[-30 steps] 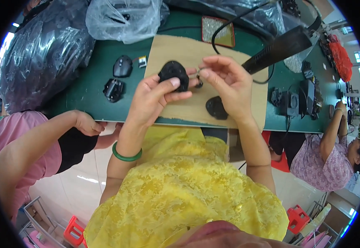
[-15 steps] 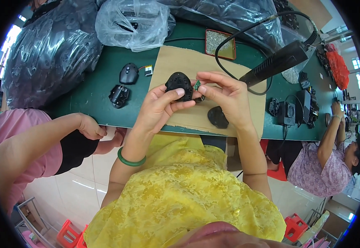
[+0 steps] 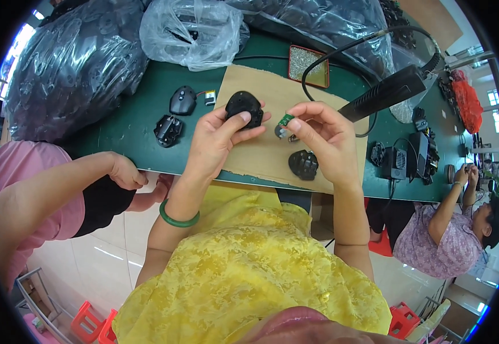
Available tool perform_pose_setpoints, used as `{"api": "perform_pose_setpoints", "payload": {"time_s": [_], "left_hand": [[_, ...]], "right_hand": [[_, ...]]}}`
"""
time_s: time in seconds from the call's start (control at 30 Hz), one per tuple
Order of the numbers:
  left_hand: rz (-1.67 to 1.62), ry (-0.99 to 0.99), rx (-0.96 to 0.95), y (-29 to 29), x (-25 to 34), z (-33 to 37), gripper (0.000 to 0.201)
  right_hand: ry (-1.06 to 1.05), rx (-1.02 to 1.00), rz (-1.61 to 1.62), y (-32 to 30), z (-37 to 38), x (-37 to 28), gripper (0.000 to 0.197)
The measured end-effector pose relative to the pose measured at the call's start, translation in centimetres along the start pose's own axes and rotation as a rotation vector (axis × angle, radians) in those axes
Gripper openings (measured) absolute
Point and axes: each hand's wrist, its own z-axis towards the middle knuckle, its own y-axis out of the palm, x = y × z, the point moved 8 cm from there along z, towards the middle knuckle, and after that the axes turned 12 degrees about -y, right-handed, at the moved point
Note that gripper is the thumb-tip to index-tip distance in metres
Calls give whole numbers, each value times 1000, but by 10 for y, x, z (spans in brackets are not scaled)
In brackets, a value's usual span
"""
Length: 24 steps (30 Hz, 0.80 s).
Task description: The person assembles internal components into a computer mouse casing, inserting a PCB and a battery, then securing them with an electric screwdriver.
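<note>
My left hand [image 3: 218, 135] grips a black mouse shell [image 3: 244, 109], thumb on its face and fingers behind it, above the cardboard sheet [image 3: 261, 155]. To its right my right hand [image 3: 325, 133] pinches a small green circuit board [image 3: 286, 119] between thumb and forefinger, apart from the shell. Just under the board shows a small grey and dark round part [image 3: 281, 132]; whether it is held or lies on the cardboard I cannot tell. Another black mouse part [image 3: 303, 164] rests on the cardboard below my right hand.
Left of the cardboard lie a black mouse cover [image 3: 182, 101], a small wired battery [image 3: 210, 97] and an opened mouse half [image 3: 168, 131]. A red tray of screws [image 3: 308, 66] stands behind. A black electric screwdriver [image 3: 384, 94] hangs at right. Bulky plastic bags [image 3: 77, 69] fill the back. Co-workers sit both sides.
My hands have moved apart: the left slightly up and left with the shell, the right to the right with the circuit board. The mouse part on the cardboard now shows more surface detail.
</note>
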Motion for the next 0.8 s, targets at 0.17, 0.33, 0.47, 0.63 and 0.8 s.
{"api": "perform_pose_setpoints", "payload": {"time_s": [0.17,0.33,0.47,0.63,0.8], "left_hand": [[17,28,7,5,-1,3,28],[55,-15,-22,4,-12,7,27],[60,-13,-62,12,-11,2,26],[83,8,-68,13,-12,-2,29],[55,-45,-138,14,-16,-4,35]], "right_hand": [[-130,-12,-85,9,1,-9,19],[-23,-14,-12,22,-4,-1,20],[-203,-48,-350,24,1,-15,17],[-328,9,-428,23,2,-16,13],[-378,37,-585,22,2,-14,15]]}}
